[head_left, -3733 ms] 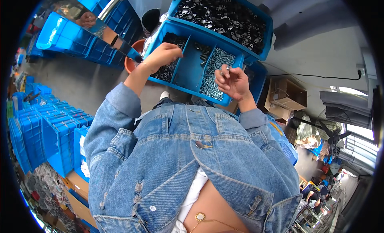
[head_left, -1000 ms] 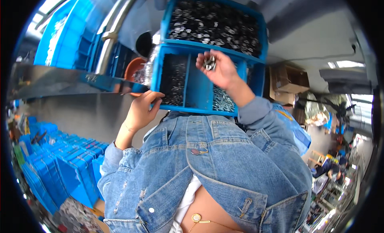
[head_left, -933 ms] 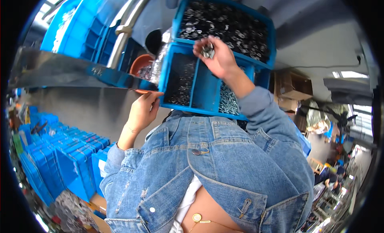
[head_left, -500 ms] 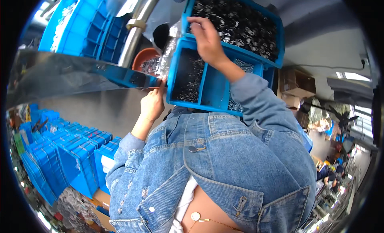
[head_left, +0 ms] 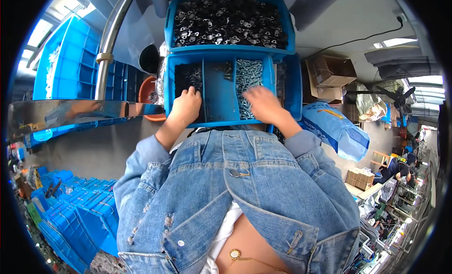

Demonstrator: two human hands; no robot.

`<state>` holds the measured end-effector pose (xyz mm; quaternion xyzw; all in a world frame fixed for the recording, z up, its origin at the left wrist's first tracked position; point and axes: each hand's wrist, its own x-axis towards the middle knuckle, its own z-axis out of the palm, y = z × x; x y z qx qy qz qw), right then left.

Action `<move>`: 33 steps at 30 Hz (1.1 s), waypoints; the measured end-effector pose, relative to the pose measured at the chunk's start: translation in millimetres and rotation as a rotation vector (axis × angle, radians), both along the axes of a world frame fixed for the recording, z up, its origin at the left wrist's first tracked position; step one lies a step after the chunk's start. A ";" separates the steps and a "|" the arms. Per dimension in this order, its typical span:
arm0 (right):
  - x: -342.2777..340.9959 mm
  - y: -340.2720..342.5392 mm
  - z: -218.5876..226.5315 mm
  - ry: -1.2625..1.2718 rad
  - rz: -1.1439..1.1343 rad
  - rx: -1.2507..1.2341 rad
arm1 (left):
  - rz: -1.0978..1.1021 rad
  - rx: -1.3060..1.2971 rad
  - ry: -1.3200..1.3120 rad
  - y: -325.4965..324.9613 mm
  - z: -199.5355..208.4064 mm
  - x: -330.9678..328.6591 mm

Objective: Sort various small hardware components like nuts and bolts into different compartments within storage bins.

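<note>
A blue divided bin sits in front of my body. Its left compartment holds small dark metal pieces, and my left hand reaches into it with fingers curled together at the pieces. What lies between those fingertips is hidden. Silvery screws fill the right compartment. Over their near part is my right hand, its fingers smeared by motion. A few dark pieces lie at the far end of the middle compartment. Behind stands a larger blue bin full of black and silver metal clamps.
An orange bowl and a metal pole stand left of the bins. A shiny flat bar crosses at left. To the right are a blue printed bag and cardboard boxes. Blue crates are stacked lower left.
My right hand has come back from the clamp bin to the screws. My left hand has moved from beside the bowl into the left compartment. The view has turned to face the bins squarely.
</note>
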<state>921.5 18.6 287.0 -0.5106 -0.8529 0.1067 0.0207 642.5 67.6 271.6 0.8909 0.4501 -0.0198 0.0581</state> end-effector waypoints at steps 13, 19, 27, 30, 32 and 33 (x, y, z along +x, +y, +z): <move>11.8 34.4 -10.1 0.186 0.131 -0.402 | 0.193 -0.213 -0.457 7.1 22.7 -8.4; 24.1 32.2 12.5 0.471 0.059 -0.335 | 0.436 -0.347 -0.579 -5.4 49.2 -22.5; 35.5 16.6 24.2 1.215 -0.285 -0.678 | 0.578 -0.403 -0.863 -17.7 50.7 -26.9; 37.0 10.5 26.4 1.817 -0.388 -1.066 | 0.614 -0.388 -0.914 -17.9 46.9 -29.2; 38.0 7.7 26.8 2.195 -0.285 -1.486 | 0.625 -0.374 -0.973 -14.7 47.0 -29.1; 37.2 6.5 27.6 2.244 -0.317 -1.563 | 0.688 -0.634 -1.316 -10.0 48.1 -28.7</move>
